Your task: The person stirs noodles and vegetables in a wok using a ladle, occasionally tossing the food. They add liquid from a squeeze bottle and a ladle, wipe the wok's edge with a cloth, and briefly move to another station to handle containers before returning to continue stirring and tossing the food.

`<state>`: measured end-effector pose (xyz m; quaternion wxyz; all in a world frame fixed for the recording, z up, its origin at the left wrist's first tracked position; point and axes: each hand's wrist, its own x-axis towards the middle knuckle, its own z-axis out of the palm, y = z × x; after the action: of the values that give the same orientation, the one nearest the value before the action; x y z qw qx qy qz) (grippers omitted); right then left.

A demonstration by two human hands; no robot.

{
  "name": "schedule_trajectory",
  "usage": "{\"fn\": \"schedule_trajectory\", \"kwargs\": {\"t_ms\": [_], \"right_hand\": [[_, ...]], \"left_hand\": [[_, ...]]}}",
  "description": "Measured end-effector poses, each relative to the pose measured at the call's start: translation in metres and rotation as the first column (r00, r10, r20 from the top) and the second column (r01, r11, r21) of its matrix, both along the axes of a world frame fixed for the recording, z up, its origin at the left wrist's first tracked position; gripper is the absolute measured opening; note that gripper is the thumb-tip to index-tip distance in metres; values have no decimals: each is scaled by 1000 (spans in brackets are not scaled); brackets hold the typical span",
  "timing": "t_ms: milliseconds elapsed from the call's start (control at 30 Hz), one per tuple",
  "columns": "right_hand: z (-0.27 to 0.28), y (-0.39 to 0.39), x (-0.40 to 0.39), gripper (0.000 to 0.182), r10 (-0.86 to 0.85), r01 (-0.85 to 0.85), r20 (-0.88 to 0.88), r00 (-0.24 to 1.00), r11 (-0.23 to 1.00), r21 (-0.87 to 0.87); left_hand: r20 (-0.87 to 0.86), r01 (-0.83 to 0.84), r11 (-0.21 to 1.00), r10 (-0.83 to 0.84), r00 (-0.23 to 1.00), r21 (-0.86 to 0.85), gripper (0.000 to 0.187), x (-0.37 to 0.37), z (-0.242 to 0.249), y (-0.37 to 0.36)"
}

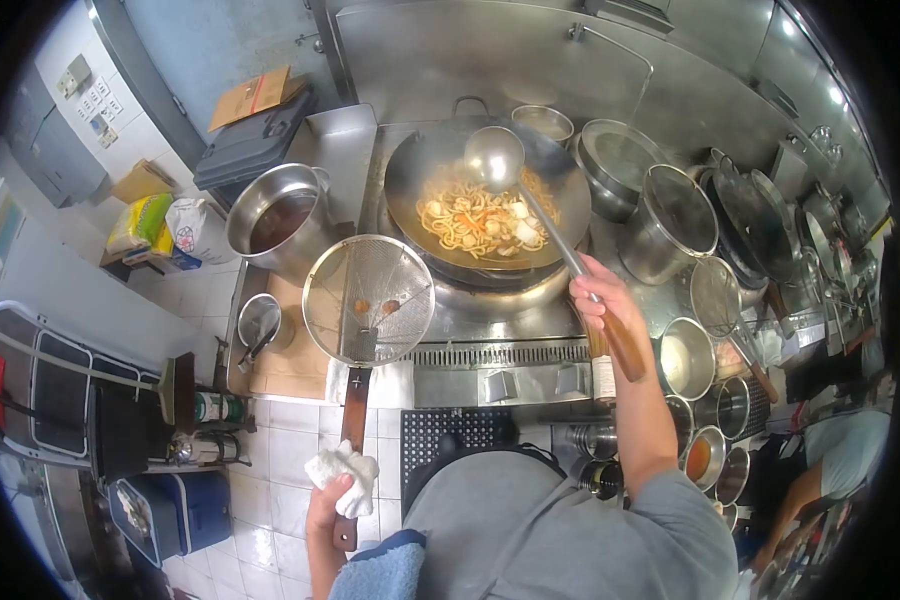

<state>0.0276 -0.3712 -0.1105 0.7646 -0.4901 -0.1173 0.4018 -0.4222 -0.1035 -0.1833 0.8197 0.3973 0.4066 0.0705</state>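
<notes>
My right hand (pixel 607 298) is closed around the handle of a steel ladle (pixel 494 158). The ladle's bowl is over the far side of a large wok (pixel 560 190), its rounded underside towards me. Noodles (pixel 460 220) with orange strips and pale pieces lie in the wok, and steam rises from them. Down at the left, my left hand (pixel 327 505) grips the wooden handle of a mesh strainer (pixel 368 300) through a folded white cloth (pixel 342 475). A few small brown bits (pixel 391 307) show in the strainer's mesh. A blue towel (pixel 380 570) covers part of my left forearm.
Left of the wok stand a deep pot (pixel 280 215) of dark liquid and a small steel container (pixel 263 322). Several pots and bowls crowd the right side, with another strainer (pixel 715 297) among them. A co-worker's arm (pixel 800 500) shows at the lower right.
</notes>
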Motion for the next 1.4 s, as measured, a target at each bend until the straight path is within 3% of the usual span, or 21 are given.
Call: {"fn": "schedule_trajectory", "kwargs": {"t_ms": [67, 100, 167, 267, 467, 600, 700, 833, 933, 1167, 1267, 1400], "right_hand": [[1, 3, 0, 66, 1, 19, 140, 990, 990, -137], [5, 7, -4, 67, 29, 50, 263, 964, 956, -288], [12, 17, -16, 70, 138, 168, 473, 870, 819, -549], [2, 19, -18, 72, 148, 154, 503, 852, 847, -510], [5, 32, -21, 70, 135, 49, 397, 908, 906, -420], [8, 37, -28, 68, 219, 8, 403, 888, 871, -492], [10, 7, -45, 69, 208, -32, 343, 916, 890, -456], [22, -15, -56, 70, 203, -15, 340, 918, 876, -482], [12, 5, -34, 70, 144, 35, 344, 928, 885, -465], [0, 33, -11, 68, 183, -59, 297, 937, 922, -382], [5, 48, -13, 67, 193, -88, 240, 951, 918, -387], [-7, 45, -9, 61, 94, -99, -60, 994, 990, -98]], "left_hand": [[44, -7, 999, 5, 999, 31, 68, 5, 12, -4], [66, -10, 999, 7, 998, 48, 68, 8, 16, -6], [69, -6, 998, 2, 998, 63, 69, 13, 24, -8], [75, -2, 997, -4, 997, 76, 69, 15, 13, -8], [19, 22, 1000, -22, 1000, 21, 69, 14, -14, -1], [-13, 53, 998, -52, 999, 17, 69, 10, -29, 4], [38, 12, 998, -15, 999, 66, 69, 17, -18, -1], [18, -75, 997, 75, 997, 0, 70, 25, 3, -14], [-17, -53, 998, 53, 998, 29, 70, 24, 2, -7], [6, -9, 999, 8, 1000, 38, 72, 23, -7, -2], [11, -27, 1000, 28, 1000, -9, 72, 23, -10, -5], [16, -88, 995, 89, 996, -41, 71, 32, 2, -15]]}}
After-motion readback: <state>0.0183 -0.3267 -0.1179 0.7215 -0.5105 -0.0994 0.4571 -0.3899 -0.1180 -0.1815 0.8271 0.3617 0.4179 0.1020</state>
